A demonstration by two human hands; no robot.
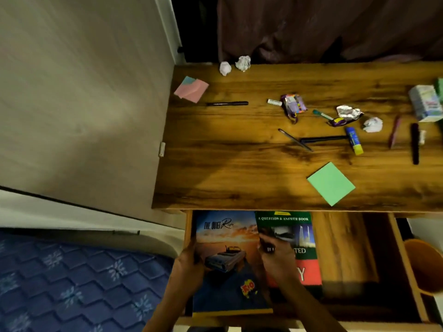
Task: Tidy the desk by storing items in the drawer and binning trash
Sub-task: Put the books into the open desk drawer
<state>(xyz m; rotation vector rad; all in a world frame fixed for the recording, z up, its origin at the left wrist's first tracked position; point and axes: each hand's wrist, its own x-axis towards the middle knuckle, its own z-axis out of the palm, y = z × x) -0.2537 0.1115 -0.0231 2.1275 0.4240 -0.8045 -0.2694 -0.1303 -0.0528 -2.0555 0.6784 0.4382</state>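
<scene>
Storing step, seen from the head camera. The drawer (347, 248) stands pulled out below the front edge of the worktop (239, 152). In its left part lies a blue book with a car and sunset on the cover (227, 255); just to its right, touching or slightly overlapped by it, lies a green question-and-answer book (297, 238). The left hand (189, 262) grips the left edge of the blue book with curled fingers. The right hand (275, 257) rests at the seam between the two books, fingers bent over the blue book's right edge; a small dark thing shows at the fingertips, too blurred to name. The step in hand appears to be seating the blue book flat beside the green one.

Much is left on the worktop: pens, among them a black pen (227, 103), a glue stick (354, 140), a green sticky-note pad (331, 184), pink sticky notes (191, 89), and a small carton (425, 103). Trash includes crumpled paper balls (242, 63) and a wrapper (294, 105). An orange bin (424, 267) stands right of the drawer. The next move calls for freeing both hands and reaching up to the worktop, sorting stationery to the drawer's bare right part and trash to the bin.
</scene>
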